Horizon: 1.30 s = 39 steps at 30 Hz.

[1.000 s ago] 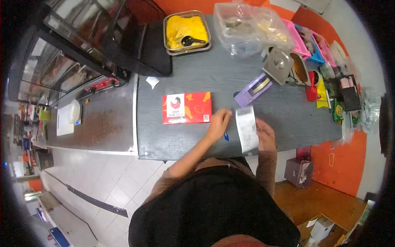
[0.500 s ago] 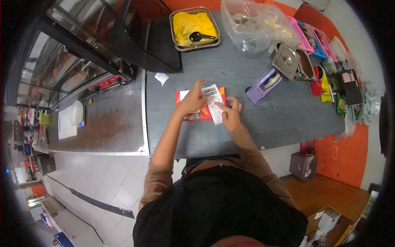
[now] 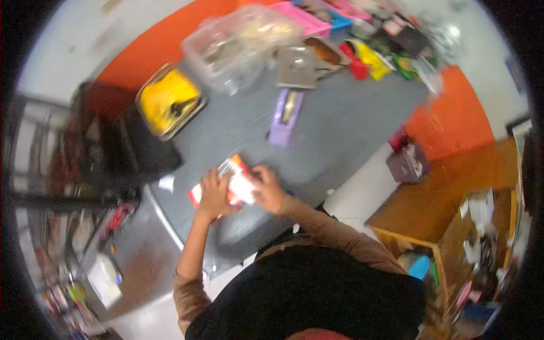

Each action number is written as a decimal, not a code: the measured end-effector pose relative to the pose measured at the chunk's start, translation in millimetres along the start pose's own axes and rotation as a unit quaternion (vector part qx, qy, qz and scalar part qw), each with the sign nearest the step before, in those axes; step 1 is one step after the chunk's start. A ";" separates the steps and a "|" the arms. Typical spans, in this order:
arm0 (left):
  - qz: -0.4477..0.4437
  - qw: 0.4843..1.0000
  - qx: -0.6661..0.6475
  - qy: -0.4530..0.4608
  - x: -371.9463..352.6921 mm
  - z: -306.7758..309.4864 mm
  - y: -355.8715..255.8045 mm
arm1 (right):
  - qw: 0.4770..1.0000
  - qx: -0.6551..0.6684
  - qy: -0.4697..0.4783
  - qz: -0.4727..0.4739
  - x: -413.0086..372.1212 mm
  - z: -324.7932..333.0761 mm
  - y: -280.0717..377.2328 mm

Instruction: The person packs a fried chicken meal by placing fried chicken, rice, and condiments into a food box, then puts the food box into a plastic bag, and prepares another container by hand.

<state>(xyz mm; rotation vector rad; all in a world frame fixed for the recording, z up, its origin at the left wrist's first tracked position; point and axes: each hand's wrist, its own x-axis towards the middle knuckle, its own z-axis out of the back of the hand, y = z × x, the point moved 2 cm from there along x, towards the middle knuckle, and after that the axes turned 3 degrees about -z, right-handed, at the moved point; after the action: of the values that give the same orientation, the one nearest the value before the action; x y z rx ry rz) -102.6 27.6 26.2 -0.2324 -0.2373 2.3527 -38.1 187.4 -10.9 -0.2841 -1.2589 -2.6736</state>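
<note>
A red and white packet or box [image 3: 241, 164] lies on the grey table [image 3: 334, 141], with a white printed paper [image 3: 241, 185] on top of it. My left hand [image 3: 214, 195] rests on the packet and the paper's left side, its fingers spread. At the paper's right edge is my right hand [image 3: 268, 189], fingers bent against the edge; motion blur smears its fingertips. Beyond the hands stands a purple tape dispenser [image 3: 281, 127]. A small white scrap [image 3: 166, 182] lies left of the packet.
A glass dish of yellow food [image 3: 170, 102] with a black utensil is at the back left. Clear plastic bags [image 3: 238, 48], a metal lid [image 3: 297, 67] and pink and blue baskets [image 3: 306, 20] line the back. A wooden cabinet [image 3: 413, 232] stands right.
The view has turned, so the table appears tilted. My left hand has come down flat onto the paper and packet; my right hand has shifted to the paper's right edge.
</note>
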 end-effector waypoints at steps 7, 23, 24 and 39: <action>-0.024 0.998 -0.009 -0.055 7.3 16.5 -54.6 | 1.000 -0.004 -0.008 -0.025 -49.7 94.4 -39.3; -0.146 0.984 -0.052 -0.082 319.6 -63.0 -375.0 | 0.941 0.020 -0.202 -0.271 -201.4 355.5 -256.4; -0.126 0.988 -0.050 -0.072 338.5 -64.1 -384.9 | 0.941 0.017 -0.199 -0.272 -205.4 363.5 -270.8; -0.048 0.995 -0.076 -0.042 532.0 -58.8 -436.9 | 0.871 -0.151 -0.361 -0.295 -103.2 660.9 -548.4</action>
<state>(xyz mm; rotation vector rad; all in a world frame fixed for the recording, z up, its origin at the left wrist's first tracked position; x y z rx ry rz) -171.1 715.0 21.5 -0.1902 -0.4586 2.2545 -2.4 1051.4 -29.9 -1.2255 -1.2089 -3.4672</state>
